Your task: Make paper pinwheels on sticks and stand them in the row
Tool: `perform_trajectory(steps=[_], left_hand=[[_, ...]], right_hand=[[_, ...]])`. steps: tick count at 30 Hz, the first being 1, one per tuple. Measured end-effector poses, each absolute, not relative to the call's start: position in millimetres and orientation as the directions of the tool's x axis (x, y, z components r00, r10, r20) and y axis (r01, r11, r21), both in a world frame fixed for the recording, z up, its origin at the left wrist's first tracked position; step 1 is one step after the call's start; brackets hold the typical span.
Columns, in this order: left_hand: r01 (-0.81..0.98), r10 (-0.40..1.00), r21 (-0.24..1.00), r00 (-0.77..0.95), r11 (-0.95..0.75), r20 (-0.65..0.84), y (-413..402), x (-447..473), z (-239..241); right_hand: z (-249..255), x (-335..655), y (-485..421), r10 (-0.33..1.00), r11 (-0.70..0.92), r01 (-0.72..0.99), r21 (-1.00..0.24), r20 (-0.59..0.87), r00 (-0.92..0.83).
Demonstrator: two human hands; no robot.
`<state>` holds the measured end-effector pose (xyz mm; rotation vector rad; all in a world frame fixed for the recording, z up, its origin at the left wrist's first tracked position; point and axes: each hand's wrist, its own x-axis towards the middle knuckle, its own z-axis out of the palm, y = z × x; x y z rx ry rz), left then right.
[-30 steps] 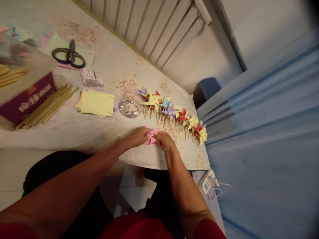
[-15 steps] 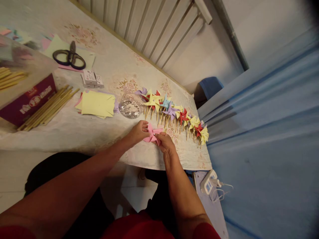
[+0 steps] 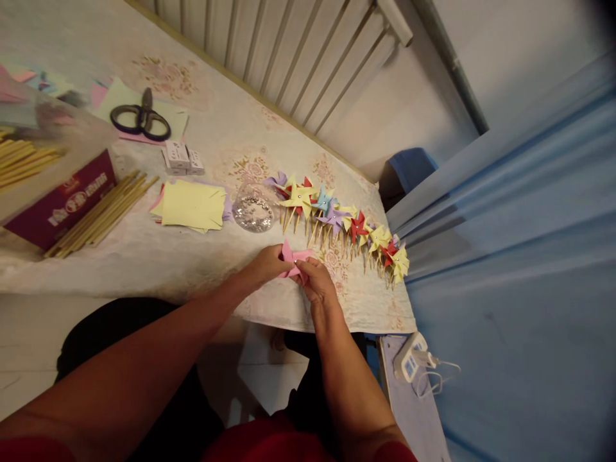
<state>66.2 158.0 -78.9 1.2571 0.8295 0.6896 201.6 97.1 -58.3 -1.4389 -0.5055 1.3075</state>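
Observation:
A pink paper pinwheel [image 3: 290, 252] is held over the near part of the table, with a small shiny pin at its centre. My left hand [image 3: 269, 264] grips its left side, the fingers partly behind the paper. From the right, my right hand [image 3: 315, 276] pinches it, thumb close to the pin. Just beyond my hands stands a clear tub of small metal pins [image 3: 253, 213]. A row of finished pinwheels on sticks [image 3: 333, 217], in yellow, red, purple and blue, lies to the right of the tub.
Yellow paper sheets [image 3: 193, 204] are stacked left of the tub, with small white boxes [image 3: 179, 156] and black-handled scissors [image 3: 141, 119] beyond. Wooden sticks [image 3: 103, 215] lie against a purple carton [image 3: 65, 199]. A power strip [image 3: 410, 358] sits below the table's right end.
My left hand has shifted slightly inward and its fingers have closed further onto the pink pinwheel. My right thumb stays near the pin. The whole view has shifted a little.

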Motion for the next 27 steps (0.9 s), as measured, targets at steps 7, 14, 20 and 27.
perform_trajectory(steps=[7,14,20,27], left_hand=[[-0.017,0.815,0.977,0.555,0.212,-0.167,158.0,65.2,-79.1],[-0.127,0.798,0.928,0.559,0.35,-0.225,155.3,62.3,-65.6],[-0.13,0.8,0.92,0.548,0.37,-0.245,156.0,62.5,-65.7],[-0.262,0.753,0.849,0.622,0.46,-0.216,159.5,59.6,-68.5]], right_hand=[[-52.2,194.5,97.7,0.863,-0.315,-0.337,-0.887,-0.416,0.287],[-53.3,193.6,97.5,0.868,-0.299,-0.309,-0.903,-0.392,0.304],[-53.7,191.7,95.8,0.876,-0.289,-0.321,-0.902,-0.385,0.292],[-56.0,197.7,95.1,0.89,-0.222,-0.359,-0.907,-0.338,0.305]])
